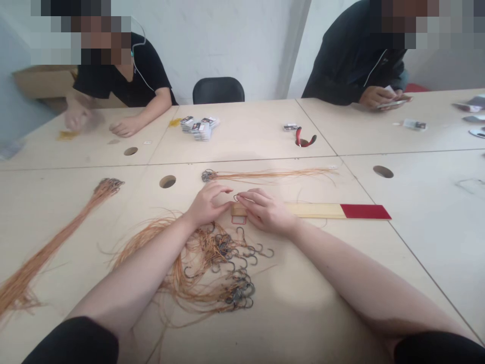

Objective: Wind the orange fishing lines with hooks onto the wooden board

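Partly, the right hand [265,208] hides one small hook [235,196].

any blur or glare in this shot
Head view: a co-worker's hand at upper left is smeared, likely by motion; head view: a pale patch, perhaps glare, shows on the tabletop right of the nearest hooks; head view: the left hand and right hand look fairly clear.

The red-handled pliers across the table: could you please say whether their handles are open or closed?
Open: the pliers show handles spread apart.
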`<move>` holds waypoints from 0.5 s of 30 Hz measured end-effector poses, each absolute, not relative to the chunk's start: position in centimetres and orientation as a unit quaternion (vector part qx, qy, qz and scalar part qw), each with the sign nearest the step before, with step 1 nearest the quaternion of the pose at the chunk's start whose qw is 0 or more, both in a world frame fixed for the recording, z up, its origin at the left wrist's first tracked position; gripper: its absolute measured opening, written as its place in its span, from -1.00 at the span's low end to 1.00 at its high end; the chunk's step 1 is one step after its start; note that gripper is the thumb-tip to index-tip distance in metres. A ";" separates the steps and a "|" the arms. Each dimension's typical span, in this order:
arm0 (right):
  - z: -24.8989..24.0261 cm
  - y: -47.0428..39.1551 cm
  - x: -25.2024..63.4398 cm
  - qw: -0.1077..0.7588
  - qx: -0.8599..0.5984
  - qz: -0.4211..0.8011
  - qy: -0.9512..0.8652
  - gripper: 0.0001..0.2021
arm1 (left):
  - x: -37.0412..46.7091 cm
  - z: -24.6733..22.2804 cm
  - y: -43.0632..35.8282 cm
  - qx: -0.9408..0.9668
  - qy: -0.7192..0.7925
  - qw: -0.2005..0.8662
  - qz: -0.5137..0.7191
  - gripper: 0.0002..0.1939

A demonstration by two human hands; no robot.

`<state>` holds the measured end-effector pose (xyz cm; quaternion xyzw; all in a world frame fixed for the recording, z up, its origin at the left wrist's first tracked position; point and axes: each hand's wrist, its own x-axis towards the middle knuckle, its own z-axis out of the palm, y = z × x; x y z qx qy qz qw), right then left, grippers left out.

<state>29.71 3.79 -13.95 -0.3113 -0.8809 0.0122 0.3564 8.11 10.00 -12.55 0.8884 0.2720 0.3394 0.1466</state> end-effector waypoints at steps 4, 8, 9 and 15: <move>-13.9 3.8 29.8 0.357 -0.312 0.002 -0.880 -0.55 | 8.2 -12.6 10.2 0.886 0.271 0.088 0.367 -0.72; -14.0 3.9 29.8 0.347 -0.301 0.002 -0.888 -0.56 | 8.2 -12.7 10.5 0.891 0.263 0.061 0.366 -0.81; -14.0 3.9 29.8 0.345 -0.300 0.003 -0.890 -0.56 | 8.2 -12.7 10.5 0.894 0.260 0.062 0.361 -0.82; -14.0 4.0 29.8 0.330 -0.306 0.016 -0.893 -0.58 | 8.3 -12.4 10.1 0.907 0.245 0.076 0.333 -0.81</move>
